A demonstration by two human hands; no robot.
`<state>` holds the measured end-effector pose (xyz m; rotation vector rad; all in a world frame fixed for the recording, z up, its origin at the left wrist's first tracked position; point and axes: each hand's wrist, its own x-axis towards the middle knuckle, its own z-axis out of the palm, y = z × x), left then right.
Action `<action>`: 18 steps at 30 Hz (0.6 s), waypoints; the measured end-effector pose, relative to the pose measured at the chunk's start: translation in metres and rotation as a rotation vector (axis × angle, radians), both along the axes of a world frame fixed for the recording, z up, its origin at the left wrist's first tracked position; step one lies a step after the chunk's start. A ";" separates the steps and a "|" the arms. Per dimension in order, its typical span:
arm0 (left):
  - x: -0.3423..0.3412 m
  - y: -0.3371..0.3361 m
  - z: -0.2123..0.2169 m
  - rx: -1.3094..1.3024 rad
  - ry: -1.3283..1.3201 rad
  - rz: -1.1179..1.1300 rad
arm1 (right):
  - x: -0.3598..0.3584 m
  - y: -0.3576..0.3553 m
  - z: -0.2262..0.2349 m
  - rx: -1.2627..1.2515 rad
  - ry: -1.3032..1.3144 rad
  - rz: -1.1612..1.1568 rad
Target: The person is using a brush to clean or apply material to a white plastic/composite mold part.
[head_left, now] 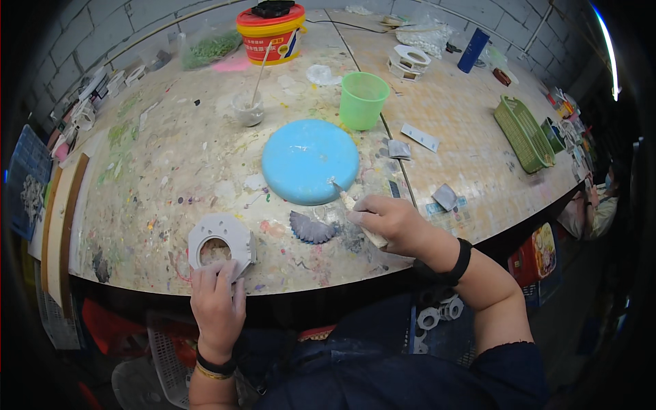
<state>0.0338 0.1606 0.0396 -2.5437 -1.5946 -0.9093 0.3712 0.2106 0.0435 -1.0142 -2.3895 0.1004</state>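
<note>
My left hand (217, 294) grips the near edge of a white octagonal piece (238, 231) with a large round opening and small holes. The piece rests on the table's front part. In my right hand (396, 222) is a slim tool with a whitish, crusted handle (348, 200). Its narrow tip meets the front right part of a round light-blue disc (307, 164), beside a small white dab. Whether that tip is a blade cannot be made out. Between my hands, in front of the disc, lies a grey piece with a scalloped edge (312, 229).
Behind the disc stand a green plastic cup (364, 102), a small whitish pot (247, 111) with a stick, and a red-yellow bucket (271, 37). Grey square pads (445, 197) and a green basket (523, 134) are at right. A person (594, 205) sits beyond the right edge.
</note>
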 end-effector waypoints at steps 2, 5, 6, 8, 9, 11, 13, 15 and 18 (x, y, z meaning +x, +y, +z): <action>-0.001 0.003 -0.001 0.009 0.024 0.005 | 0.000 0.000 0.001 -0.007 -0.026 0.027; -0.005 0.005 -0.003 -0.001 0.065 0.040 | -0.003 0.000 0.019 0.010 0.301 -0.120; -0.005 0.005 -0.005 -0.014 0.084 0.036 | -0.003 -0.003 0.022 0.013 0.304 -0.113; -0.005 0.005 -0.005 -0.021 0.107 0.043 | -0.002 -0.009 0.026 -0.775 1.148 -0.223; -0.004 0.006 -0.005 -0.021 0.124 0.055 | 0.004 -0.009 0.020 -0.839 1.329 -0.146; -0.005 0.004 -0.006 -0.015 0.143 0.073 | 0.011 -0.016 0.017 -0.908 1.478 -0.116; -0.008 0.002 -0.006 0.000 -0.002 0.098 | 0.011 -0.024 0.014 -0.976 1.629 -0.082; -0.011 -0.004 -0.007 -0.040 -0.108 0.124 | 0.007 -0.031 0.007 -0.948 1.721 -0.107; -0.013 -0.012 -0.009 -0.154 -0.353 0.168 | 0.006 -0.036 -0.009 -0.950 1.759 -0.032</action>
